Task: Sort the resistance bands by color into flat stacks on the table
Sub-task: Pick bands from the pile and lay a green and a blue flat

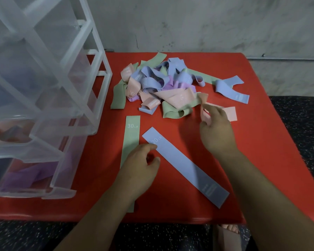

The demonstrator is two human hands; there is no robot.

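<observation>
Fingers of the right hand (215, 127) are pinching a pink band (225, 113) lying rightward at the pile's (161, 84) near edge, while the left hand (141, 160) is hovering loosely curled, holding nothing.

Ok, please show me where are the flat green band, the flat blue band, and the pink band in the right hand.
Flat green band (132, 134), head view, upper part below the "30 LB" print.
Flat blue band (187, 167), head view, middle of the strip.
Pink band (230, 114), head view, flat end beyond the right hand (216, 131).
</observation>
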